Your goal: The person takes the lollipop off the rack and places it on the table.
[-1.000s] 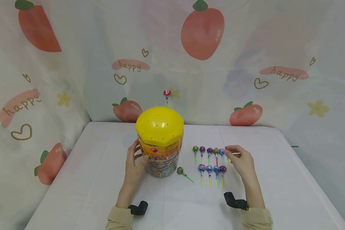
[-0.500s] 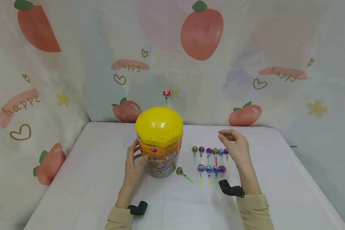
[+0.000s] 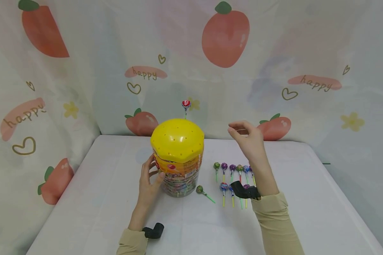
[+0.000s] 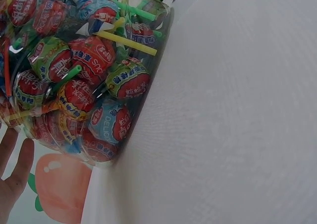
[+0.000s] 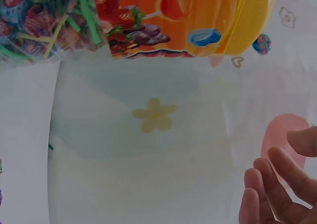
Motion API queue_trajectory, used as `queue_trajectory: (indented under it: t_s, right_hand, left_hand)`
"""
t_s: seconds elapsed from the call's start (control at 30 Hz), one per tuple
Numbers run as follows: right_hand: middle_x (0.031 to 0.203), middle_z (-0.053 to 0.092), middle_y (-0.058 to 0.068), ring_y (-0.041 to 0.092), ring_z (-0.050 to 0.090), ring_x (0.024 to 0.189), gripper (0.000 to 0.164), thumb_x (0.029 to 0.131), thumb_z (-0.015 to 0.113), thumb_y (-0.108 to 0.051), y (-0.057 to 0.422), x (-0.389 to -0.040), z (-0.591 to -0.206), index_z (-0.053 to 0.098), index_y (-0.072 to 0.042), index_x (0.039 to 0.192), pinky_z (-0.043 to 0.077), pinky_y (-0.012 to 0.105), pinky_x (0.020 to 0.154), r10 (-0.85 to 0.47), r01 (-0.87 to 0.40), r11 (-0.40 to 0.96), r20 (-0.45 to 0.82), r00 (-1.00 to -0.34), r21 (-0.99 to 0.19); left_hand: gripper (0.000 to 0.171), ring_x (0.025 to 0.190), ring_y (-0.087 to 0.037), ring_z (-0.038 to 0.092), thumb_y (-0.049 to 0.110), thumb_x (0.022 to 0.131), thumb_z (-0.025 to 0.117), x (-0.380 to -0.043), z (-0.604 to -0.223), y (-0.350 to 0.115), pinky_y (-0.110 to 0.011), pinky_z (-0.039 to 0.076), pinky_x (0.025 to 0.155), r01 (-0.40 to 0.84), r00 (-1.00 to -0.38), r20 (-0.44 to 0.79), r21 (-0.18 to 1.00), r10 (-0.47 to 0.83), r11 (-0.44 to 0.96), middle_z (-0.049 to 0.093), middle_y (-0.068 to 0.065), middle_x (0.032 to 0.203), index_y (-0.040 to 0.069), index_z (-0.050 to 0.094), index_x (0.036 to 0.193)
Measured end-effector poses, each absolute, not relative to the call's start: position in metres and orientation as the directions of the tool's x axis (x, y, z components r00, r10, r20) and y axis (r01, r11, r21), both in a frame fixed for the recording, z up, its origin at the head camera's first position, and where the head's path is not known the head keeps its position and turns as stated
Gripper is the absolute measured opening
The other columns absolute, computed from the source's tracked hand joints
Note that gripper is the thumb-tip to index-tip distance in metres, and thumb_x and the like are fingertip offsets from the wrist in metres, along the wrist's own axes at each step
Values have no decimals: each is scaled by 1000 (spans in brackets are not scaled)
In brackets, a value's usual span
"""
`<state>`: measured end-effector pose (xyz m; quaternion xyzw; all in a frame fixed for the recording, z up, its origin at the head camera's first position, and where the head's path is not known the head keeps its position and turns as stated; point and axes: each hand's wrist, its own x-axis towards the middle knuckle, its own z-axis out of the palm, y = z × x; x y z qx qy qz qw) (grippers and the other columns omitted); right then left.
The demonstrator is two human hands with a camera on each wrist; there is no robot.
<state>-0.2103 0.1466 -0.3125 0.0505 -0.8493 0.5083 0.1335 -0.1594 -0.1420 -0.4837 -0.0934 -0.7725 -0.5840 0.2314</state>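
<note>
A clear jar [image 3: 182, 184] full of wrapped lollipops stands upright on the table under a yellow lid [image 3: 177, 140] with small holes. One red-topped lollipop [image 3: 186, 104] sticks up at the back of the lid. My left hand [image 3: 149, 193] grips the jar's left side, thumb in front and fingers round the far side; its fingers [image 4: 19, 169] show at the corner of the left wrist view. My right hand [image 3: 250, 141] is raised right of the jar, fingers bent loosely, holding nothing. The right wrist view shows a gap between its thumb [image 5: 304, 140] and index finger.
Lollipops lie in two rows right of the jar, among them a green one [image 3: 216, 165] and a blue one [image 3: 223, 186]; my right forearm hides some. A single green lollipop [image 3: 200, 190] lies aslant at the jar's front right. Printed cloth [image 3: 191, 46] hangs behind the table.
My right hand has left the right end of the back lollipop row and risen up and to the left, toward the lid. The left hand and the jar have stayed put.
</note>
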Motion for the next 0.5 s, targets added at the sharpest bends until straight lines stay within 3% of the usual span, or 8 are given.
queue_trajectory:
  t_s: [0.3, 0.5]
  right_hand:
    - [114, 64, 14, 24, 55, 100, 29, 91, 64, -20, 119, -223, -286, 65, -6, 116, 45, 33, 87, -17, -320, 444, 349, -937, -837]
    - [116, 63, 15, 28, 55, 103, 34, 89, 66, -20, 104, -232, -277, 63, -6, 120, 47, 35, 87, -47, -342, 424, 357, -933, -839]
  left_hand:
    - [75, 128, -25, 42, 8, 85, 64, -158, -480, -141, -53, 45, 98, 421, -871, 473, 856, -130, 299, 40, -10, 147, 17, 29, 151]
    - [72, 128, -19, 42, 13, 88, 62, -158, -481, -142, -47, 45, 99, 408, -877, 464, 857, -127, 315, 40, -6, 146, 22, 29, 151]
